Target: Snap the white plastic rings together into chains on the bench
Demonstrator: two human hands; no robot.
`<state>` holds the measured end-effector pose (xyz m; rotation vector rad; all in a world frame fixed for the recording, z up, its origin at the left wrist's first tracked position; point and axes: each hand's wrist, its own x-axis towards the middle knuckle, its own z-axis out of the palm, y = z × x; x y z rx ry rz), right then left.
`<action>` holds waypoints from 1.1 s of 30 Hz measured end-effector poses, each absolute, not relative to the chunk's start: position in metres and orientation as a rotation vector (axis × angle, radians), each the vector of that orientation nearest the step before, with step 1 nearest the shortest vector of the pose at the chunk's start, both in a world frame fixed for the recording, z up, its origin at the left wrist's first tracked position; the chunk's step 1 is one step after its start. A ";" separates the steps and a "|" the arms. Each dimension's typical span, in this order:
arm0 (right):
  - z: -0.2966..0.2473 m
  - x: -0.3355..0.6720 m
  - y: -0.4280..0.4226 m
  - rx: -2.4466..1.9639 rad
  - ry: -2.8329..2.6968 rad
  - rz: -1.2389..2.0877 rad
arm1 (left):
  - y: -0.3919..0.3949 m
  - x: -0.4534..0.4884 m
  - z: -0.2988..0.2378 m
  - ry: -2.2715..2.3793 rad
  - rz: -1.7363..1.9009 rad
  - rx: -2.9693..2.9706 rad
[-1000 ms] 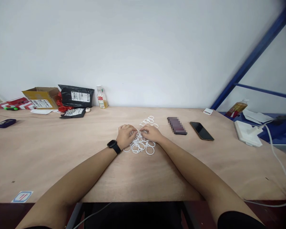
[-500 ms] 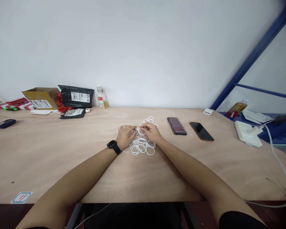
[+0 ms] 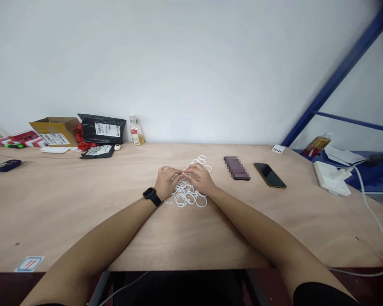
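My left hand (image 3: 167,182) and my right hand (image 3: 201,178) meet at their fingertips over a pile of white plastic rings (image 3: 180,189) with small loops on them. Both hands are closed in a pinch. A bit of white shows between the fingertips, seemingly part of one ring, mostly hidden by the fingers. More rings lie on the table below and between my wrists, overlapping each other. A smaller trail of rings (image 3: 199,161) stretches away behind my right hand. A black watch (image 3: 151,195) is on my left wrist.
To the right lie a pixelated dark flat object (image 3: 236,168), a phone (image 3: 270,175) and a white power strip (image 3: 332,178) with a cable. Along the wall at left stand a cardboard box (image 3: 59,132), a black parcel bag (image 3: 102,129) and a bottle (image 3: 136,131). The wooden table (image 3: 191,246) ends near me.
My right hand has shifted slightly left, and its fingertips now meet those of my left hand. The ring that showed between the hands is now largely covered by fingers.
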<state>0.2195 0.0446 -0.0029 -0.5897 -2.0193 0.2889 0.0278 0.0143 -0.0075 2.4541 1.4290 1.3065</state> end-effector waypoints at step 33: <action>-0.005 0.217 0.040 -0.593 -2.057 0.083 | 0.013 0.027 -0.008 1.408 1.393 2.516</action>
